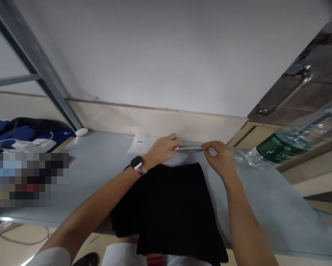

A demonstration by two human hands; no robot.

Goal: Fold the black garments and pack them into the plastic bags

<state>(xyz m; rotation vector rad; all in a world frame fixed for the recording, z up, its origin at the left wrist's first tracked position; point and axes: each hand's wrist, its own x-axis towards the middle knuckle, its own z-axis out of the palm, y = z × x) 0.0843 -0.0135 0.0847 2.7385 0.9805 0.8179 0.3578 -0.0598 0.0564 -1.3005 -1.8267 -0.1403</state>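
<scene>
A thin, see-through plastic bag (190, 146) stretches between my two hands at the back of the grey table (99, 166). My left hand (166, 146), with a dark watch on its wrist, pinches the bag's edge at the left. At the right, the thumb and forefinger of my right hand (218, 153) close on the same edge. In front of the hands a black garment (177, 203), perhaps shorts, lies flat and hangs over the near table edge. A pale piece with a barcode label (139, 142) shows left of my left hand; I cannot tell whether it belongs to the bag.
A large clear bottle with a green label (284, 147) stands at the right. A white wall rises behind the table, with a metal post (55, 88) at left. A small white round object (81, 132) and white cables (35, 146) lie on the left.
</scene>
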